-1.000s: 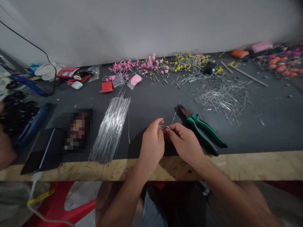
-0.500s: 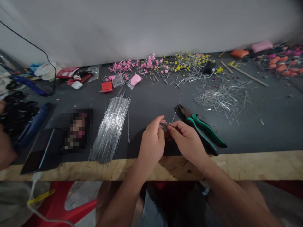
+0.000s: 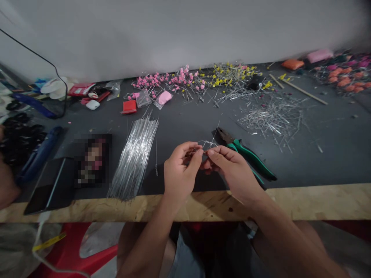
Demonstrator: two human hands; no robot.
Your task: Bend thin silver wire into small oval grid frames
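Twisted wire [image 3: 207,142] getting pinched by left hand [image 3: 180,169] and right hand [image 3: 238,172]
Green pliers [image 3: 255,158] are crowding the right hand, wire bundle [image 3: 135,156] is chilling off left, twisted wire's arching roughly sideways.

The light is dim and cool, and its source is out of view. Glare brightens the bundle of wires [image 3: 135,156], and soft shadows fall beside the hands. The tabletop's [image 3: 95,123] far right corner looks soft and stretched; a pixelated patch [image 3: 94,160] hides detail near its front edge.
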